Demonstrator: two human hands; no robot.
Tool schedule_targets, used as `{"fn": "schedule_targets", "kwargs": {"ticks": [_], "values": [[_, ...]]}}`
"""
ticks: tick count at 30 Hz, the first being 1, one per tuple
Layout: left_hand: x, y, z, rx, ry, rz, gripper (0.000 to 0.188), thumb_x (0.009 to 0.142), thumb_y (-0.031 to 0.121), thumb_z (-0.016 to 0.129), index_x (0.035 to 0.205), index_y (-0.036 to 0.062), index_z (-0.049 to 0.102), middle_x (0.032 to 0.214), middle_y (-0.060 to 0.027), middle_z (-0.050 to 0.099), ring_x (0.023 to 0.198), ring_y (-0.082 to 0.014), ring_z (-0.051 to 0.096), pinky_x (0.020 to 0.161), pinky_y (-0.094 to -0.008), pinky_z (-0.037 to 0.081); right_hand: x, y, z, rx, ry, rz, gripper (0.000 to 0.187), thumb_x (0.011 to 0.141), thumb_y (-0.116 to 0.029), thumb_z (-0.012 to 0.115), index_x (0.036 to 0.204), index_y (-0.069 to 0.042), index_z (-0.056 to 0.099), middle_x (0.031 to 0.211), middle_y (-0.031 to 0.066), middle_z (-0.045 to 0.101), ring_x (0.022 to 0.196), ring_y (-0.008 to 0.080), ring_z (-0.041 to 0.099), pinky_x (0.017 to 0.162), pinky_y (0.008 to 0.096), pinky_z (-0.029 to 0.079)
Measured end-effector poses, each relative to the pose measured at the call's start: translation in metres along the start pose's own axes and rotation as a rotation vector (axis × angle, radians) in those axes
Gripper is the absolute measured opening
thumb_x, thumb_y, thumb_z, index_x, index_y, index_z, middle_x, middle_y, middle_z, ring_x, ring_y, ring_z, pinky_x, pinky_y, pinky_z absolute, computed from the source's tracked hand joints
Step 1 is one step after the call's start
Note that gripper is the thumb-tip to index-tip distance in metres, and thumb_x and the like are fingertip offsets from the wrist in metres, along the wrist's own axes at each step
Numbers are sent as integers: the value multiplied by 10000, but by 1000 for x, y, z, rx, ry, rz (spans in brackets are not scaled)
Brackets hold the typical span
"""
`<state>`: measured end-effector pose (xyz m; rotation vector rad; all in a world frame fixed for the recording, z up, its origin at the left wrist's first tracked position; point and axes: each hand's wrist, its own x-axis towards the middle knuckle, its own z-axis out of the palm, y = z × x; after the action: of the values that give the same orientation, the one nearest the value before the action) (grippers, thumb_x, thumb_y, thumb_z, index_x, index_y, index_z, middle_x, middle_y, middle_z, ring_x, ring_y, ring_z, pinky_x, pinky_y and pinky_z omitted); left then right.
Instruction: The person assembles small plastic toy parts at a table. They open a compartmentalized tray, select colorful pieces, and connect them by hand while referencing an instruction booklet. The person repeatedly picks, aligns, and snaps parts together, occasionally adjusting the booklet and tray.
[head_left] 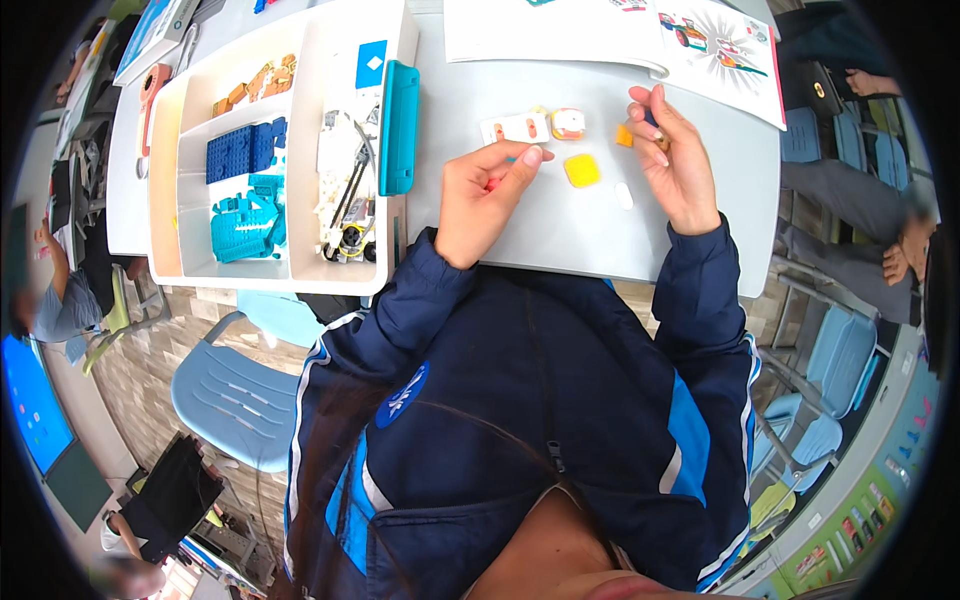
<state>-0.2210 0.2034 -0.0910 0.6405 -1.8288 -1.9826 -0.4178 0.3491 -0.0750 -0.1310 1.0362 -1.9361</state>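
Observation:
My left hand (485, 195) is closed above the table near its front edge. A small red piece (493, 184) shows between its curled fingers, and a speck of teal is at the fingertips. To the right, the bent fingers of my right hand (675, 165) hold a small dark blue piece (650, 118), mostly hidden by them. An orange-yellow piece (625, 135) sits right beside those fingers. Between my hands lie a yellow rounded square brick (580, 171), a white piece with orange marks (515, 128), a white-and-yellow block (568, 124) and a small white piece (625, 195).
A white sorting box (300, 190) on the left holds tan, dark blue, teal and white building bricks, plus a black cable. A teal bin (400, 128) stands along its right side. An open picture booklet (560, 35) lies at the back. Other people sit at both sides.

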Motion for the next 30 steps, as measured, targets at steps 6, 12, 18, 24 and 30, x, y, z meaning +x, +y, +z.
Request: {"fn": "schedule_targets", "kwargs": {"ticks": [6,12,18,24,30], "values": [[-3,8,7,-373,-262,-394,272,1030,257,549,1045,29,696,542,96,350,466,-14,261,453,-224,188,-13,12,17,409,-89,213,401,1022,-225,550,1232,115,516,1060,188,587,901,181,602,738,225,552],[-20,26,12,5,-11,-2,140,936,138,676,1026,35,706,544,74,426,447,-15,313,439,-227,219,-32,23,46,465,-58,217,419,1040,-186,433,1305,138,450,1247,285,553,1260,355,539,1095,428,461],[-13,48,11,554,-60,519,198,819,57,757,1016,71,736,597,-48,596,452,-89,496,448,-244,388,-44,34,66,381,-127,248,472,1009,-171,378,1398,96,391,1386,290,478,1362,376,433,1145,456,365],[-11,36,8,706,-121,639,145,840,140,737,976,94,719,661,-70,654,527,-230,608,470,-331,454,-47,42,71,334,-152,267,492,1012,-198,372,1413,87,385,1421,288,450,1378,372,409,1144,449,349],[-18,42,6,420,-112,462,124,885,88,721,978,12,686,585,-12,576,437,-92,486,410,-278,345,-45,46,60,422,-20,313,384,1014,-189,457,1305,58,501,1241,201,576,1217,308,537,994,406,471]]}}
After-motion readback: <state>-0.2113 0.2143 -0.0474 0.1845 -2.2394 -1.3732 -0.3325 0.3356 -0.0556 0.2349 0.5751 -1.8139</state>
